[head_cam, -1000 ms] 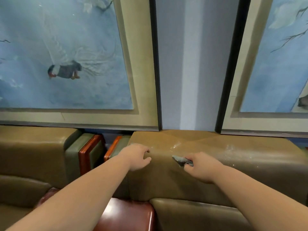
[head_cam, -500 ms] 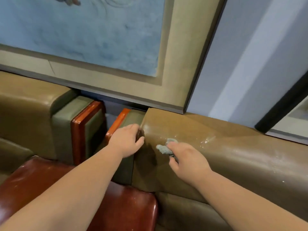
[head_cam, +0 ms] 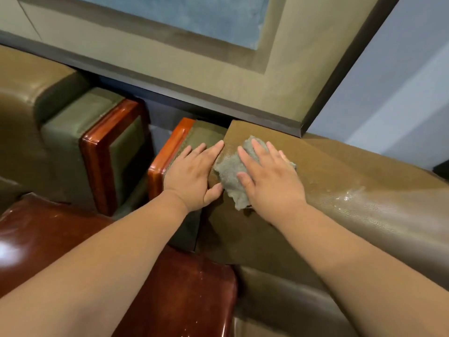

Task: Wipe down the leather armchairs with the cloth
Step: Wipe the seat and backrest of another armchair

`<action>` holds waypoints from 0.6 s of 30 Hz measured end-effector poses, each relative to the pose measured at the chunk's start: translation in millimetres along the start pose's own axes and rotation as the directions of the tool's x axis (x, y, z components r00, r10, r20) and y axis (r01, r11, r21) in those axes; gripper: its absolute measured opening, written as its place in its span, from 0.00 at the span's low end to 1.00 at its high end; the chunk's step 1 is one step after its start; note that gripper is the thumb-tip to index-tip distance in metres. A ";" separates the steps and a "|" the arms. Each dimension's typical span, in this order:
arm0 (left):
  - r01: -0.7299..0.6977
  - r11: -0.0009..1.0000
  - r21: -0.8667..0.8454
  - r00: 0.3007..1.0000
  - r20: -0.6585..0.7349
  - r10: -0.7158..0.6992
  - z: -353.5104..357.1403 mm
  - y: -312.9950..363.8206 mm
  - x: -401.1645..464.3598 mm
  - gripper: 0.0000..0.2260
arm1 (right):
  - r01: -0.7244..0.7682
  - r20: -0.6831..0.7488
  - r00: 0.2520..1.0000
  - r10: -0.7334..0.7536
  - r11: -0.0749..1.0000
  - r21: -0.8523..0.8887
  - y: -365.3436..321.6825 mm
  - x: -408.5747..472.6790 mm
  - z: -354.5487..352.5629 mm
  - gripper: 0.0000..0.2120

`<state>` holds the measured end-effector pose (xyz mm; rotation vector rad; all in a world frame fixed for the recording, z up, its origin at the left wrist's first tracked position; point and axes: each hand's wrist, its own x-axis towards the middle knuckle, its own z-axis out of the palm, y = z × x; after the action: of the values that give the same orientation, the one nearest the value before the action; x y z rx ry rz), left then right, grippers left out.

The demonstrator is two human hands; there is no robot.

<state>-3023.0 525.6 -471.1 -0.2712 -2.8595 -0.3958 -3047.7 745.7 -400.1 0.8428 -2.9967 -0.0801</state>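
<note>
We see the top of a brown leather armchair backrest (head_cam: 340,171) running from frame centre to the right edge, pebbled grain, with a wet, shiny patch (head_cam: 349,194) at right of centre. Behind it, a large framed picture (head_cam: 218,76) fills the upper frame: dark frame edge, olive mat, blue image area at top. Pale grey-blue wall (head_cam: 388,81) at upper right.

Left of centre we note an olive padded armrest with a glossy orange-brown wood edge (head_cam: 170,152), belonging to the same chair. A second armchair (head_cam: 31,98) sits at frame left, its own wood-trimmed armrest (head_cam: 97,152) just beside the first, a dark gap between them. A glossy reddish-brown surface (head_cam: 73,242) occupies the lower left and lower centre.

The cloth (head_cam: 230,176) is grey-green, fuzzy, crumpled, lying on the left corner of the backrest top, at frame centre.

Our right hand (head_cam: 269,181) lies flat on the cloth, fingers straight and spread, pressing it down on the leather. Our left hand (head_cam: 194,176) rests flat over the armrest top, fingers extended, thumb against the backrest corner, just beside the cloth; not gripping anything.
</note>
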 end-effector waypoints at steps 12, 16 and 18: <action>-0.007 0.997 0.072 0.998 -0.064 0.011 8.3 -4.1 1.7 0.46 | -0.043 0.049 0.998 0.042 0.999 0.031 -9.8 44.0 -11.7 0.30; -0.037 0.996 0.076 0.995 -0.091 0.044 11.7 -6.4 3.6 0.46 | 0.237 0.026 0.972 -0.235 0.965 -0.109 18.7 -13.1 -3.6 0.32; -0.041 0.996 0.074 0.991 -0.122 0.050 13.7 -7.1 2.6 0.45 | 0.296 0.059 0.955 -0.290 0.944 -0.149 37.8 -31.6 -5.6 0.31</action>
<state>-3030.0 523.2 -485.0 -0.2872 -2.7344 -0.2905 -3040.2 794.1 -392.8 1.2712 -2.8231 -0.3358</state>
